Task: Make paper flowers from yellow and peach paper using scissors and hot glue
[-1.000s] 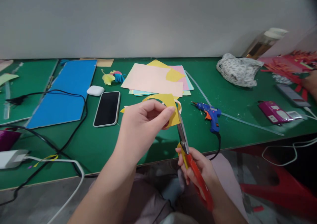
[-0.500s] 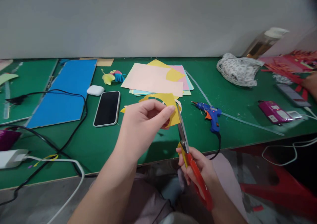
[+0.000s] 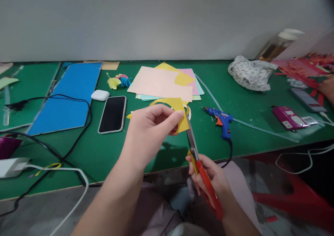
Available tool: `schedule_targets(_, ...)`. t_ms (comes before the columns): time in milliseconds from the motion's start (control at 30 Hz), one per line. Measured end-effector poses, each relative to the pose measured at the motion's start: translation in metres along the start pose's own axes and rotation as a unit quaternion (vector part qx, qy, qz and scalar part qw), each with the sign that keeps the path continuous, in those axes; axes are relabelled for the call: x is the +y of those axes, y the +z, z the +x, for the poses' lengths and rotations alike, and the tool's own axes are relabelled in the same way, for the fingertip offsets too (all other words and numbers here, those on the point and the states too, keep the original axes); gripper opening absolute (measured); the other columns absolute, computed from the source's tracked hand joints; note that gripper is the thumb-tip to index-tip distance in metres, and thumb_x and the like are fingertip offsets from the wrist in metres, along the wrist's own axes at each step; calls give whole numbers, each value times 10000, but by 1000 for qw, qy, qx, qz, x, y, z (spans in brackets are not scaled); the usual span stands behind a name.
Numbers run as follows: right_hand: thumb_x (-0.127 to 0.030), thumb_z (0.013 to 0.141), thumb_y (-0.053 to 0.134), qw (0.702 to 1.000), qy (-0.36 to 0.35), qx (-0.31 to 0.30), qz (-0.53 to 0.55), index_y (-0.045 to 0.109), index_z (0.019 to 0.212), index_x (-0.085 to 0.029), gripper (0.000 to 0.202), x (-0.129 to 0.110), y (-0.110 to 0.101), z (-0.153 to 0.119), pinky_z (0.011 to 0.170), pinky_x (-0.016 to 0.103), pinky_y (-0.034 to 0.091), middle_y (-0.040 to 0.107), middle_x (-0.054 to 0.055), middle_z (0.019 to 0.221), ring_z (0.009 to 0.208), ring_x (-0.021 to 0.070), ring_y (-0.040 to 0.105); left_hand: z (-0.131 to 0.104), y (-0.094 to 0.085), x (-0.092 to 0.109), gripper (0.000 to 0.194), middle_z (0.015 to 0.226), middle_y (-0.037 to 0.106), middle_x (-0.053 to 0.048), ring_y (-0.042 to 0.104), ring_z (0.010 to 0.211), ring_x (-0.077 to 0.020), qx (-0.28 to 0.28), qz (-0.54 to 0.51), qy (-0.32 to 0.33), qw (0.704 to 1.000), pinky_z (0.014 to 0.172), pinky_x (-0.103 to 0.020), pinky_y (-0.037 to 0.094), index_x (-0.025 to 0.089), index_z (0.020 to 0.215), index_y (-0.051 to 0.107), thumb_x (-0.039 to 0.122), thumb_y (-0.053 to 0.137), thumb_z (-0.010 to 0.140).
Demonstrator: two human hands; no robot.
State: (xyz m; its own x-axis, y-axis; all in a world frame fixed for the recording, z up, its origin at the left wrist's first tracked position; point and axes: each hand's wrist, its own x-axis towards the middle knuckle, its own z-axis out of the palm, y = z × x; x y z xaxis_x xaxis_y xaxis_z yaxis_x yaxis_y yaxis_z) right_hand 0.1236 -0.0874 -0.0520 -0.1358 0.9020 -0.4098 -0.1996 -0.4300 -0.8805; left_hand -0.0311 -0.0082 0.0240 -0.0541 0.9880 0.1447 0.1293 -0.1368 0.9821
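Note:
Between thumb and fingers, my left hand [image 3: 153, 130] pinches a piece of yellow paper [image 3: 180, 105] above the table's front half. A curved cut-out shows along the paper's far left side. My right hand [image 3: 211, 177] is closed round the handles of a pair of scissors [image 3: 192, 142], one handle red and the other partly yellow. The blades point away from me and lie along the right edge of the yellow paper. Behind it, a pale curled paper strip [image 3: 189, 111] partly shows. My left fingertips under the paper are hidden.
A stack of coloured paper [image 3: 159, 84] lies behind my hands. To the right is a blue glue gun [image 3: 223, 121] with its cord; to the left, a phone [image 3: 112, 114], a white case [image 3: 100, 95] and a blue board [image 3: 70, 93]. Another person's hand [image 3: 327, 90] is at far right.
The scissor blades look closer together and the yellow paper has shifted very slightly. Both hands keep their holds.

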Motion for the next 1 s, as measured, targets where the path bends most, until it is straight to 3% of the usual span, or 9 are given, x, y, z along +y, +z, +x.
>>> schedule_targets(300, -279, 616, 705, 1000, 9, -13, 21, 575, 869, -165, 307, 0, 0, 0, 345, 167, 276, 461, -70, 529, 390, 38, 339, 0, -1, -1, 162, 510, 592, 50, 560, 469, -47, 4, 5, -2, 1000, 463, -108, 465, 163, 591, 606, 213, 629, 744)
schedule_targets(700, -304, 591, 701, 1000, -4, -6, -6, 603, 931, -167, 379, -1, 0, -2, 381, 176, 329, 531, -21, 675, 456, 47, 397, -2, -2, 3, 164, 525, 592, 34, 556, 505, -64, -8, 42, 1, 999, 489, -137, 462, 161, 589, 608, 215, 630, 742)
schedule_targets(1000, -327, 594, 703, 1000, -1, -15, 26, 600, 926, -184, 375, -2, 2, 1, 357, 168, 252, 506, -31, 676, 405, 30, 365, -3, 1, 5, 159, 527, 588, 32, 554, 508, -78, -24, 48, -2, 999, 494, -162, 458, 166, 589, 610, 223, 631, 736)
